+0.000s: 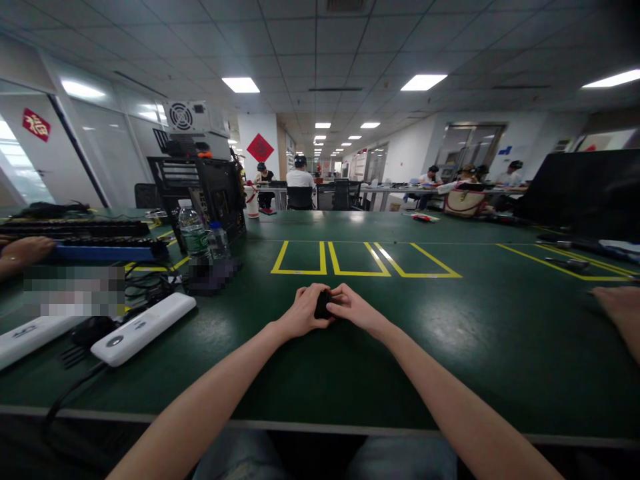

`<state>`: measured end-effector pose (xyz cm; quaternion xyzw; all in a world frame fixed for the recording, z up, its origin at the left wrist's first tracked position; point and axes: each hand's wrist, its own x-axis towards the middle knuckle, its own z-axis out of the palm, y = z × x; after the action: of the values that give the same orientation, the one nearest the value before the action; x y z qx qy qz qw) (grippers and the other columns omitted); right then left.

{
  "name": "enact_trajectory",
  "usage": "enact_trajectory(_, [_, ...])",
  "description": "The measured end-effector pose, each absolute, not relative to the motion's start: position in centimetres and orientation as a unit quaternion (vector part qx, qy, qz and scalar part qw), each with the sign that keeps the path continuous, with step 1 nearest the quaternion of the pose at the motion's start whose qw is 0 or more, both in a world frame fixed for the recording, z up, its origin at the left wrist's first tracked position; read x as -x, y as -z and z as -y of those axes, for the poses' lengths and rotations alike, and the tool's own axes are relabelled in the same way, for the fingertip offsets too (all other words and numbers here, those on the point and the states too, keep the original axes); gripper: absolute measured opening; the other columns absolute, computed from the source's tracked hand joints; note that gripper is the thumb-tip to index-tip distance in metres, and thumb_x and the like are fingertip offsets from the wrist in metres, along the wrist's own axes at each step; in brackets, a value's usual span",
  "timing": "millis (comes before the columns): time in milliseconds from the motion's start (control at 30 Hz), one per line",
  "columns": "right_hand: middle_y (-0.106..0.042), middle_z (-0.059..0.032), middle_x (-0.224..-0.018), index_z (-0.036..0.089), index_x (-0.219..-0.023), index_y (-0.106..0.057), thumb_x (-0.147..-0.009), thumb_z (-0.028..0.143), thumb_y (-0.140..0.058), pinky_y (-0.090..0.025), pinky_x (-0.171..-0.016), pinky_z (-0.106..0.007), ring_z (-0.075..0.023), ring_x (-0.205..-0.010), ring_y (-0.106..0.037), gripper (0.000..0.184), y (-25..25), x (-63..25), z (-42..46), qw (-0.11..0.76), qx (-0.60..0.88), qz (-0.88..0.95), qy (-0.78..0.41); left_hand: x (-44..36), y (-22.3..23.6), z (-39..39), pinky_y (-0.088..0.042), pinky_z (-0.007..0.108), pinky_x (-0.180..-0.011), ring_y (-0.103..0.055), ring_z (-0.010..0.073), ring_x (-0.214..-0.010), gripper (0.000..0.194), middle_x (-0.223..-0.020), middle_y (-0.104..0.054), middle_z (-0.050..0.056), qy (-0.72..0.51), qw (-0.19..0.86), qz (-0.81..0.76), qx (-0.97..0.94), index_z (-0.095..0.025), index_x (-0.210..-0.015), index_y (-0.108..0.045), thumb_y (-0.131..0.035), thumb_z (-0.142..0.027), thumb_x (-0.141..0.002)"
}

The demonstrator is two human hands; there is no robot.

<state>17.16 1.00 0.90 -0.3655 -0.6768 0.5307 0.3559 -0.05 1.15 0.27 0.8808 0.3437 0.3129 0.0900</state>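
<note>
Both my hands rest together on the green table, just in front of the yellow marked boxes. Between them is a small black object, too small to name. My left hand curls round its left side and my right hand pinches its right side. Both forearms stretch forward from the table's near edge.
White power strips and black cables lie at the left, with two water bottles and a black open computer frame behind them. Another person's hand is at far left, another at far right. People sit at tables in the background.
</note>
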Motion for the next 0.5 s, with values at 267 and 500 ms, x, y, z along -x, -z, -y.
enact_trajectory(267, [-0.055,-0.0051,-0.097,0.019,-0.095,-0.046,-0.068,0.035,-0.059,-0.043,-0.081,-0.037,-0.0191,-0.094,-0.052,0.035,-1.30,-16.68,-0.84,0.363,0.404,0.643,-0.540,0.04,-0.26,-1.18,-0.025,0.039,-0.092,-0.044,0.0207,-0.101,0.058,-0.106,-0.044,0.004,-0.316,0.086,-0.348,-0.879,-0.023,-0.112,-0.030,-0.061,-0.030,-0.064])
enact_trajectory(500, [-0.053,-0.0027,-0.099,0.019,-0.091,-0.047,-0.062,0.026,-0.065,-0.041,-0.084,-0.038,-0.0185,-0.096,-0.051,0.035,-1.22,-17.13,-0.82,0.369,0.355,0.684,-0.519,0.08,-0.43,-0.99,-0.025,0.040,-0.092,-0.044,0.0208,-0.101,0.056,-0.106,-0.045,0.005,-0.310,0.090,-0.349,-0.880,-0.023,-0.113,-0.030,-0.060,-0.029,-0.066])
